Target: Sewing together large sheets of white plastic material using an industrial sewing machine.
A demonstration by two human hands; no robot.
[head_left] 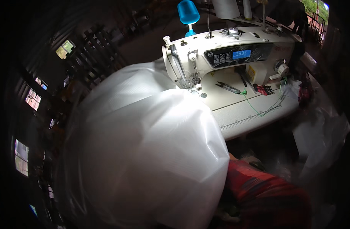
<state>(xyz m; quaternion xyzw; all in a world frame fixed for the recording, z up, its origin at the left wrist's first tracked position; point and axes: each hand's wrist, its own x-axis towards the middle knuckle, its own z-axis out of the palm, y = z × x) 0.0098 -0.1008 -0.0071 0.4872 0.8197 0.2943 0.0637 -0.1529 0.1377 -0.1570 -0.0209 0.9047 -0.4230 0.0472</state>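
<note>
A large sheet of white, translucent plastic-like fabric [144, 152] billows across the middle and left. Its upper edge lies at the needle area of a white sewing machine [186, 49]. My right arm, in a red and dark plaid sleeve [266, 194], comes in from the lower right. Just a sliver of skin [232, 157] shows at the sleeve's end, beside the sheet's right edge. The sheet hides the fingers, so their grip does not show. My left hand is out of sight. Thread snips [228, 87] lie on the machine bed, right of the needle.
Green thread [253, 105] trails over the bed near a printed ruler scale [251, 117]. A red plaid scrap [263, 89] lies below the handwheel knob [281, 68]. Behind the machine stand a blue lamp-like piece [188, 13] and a white thread cone [225, 8]. Crumpled clear plastic [321, 137] hangs at right.
</note>
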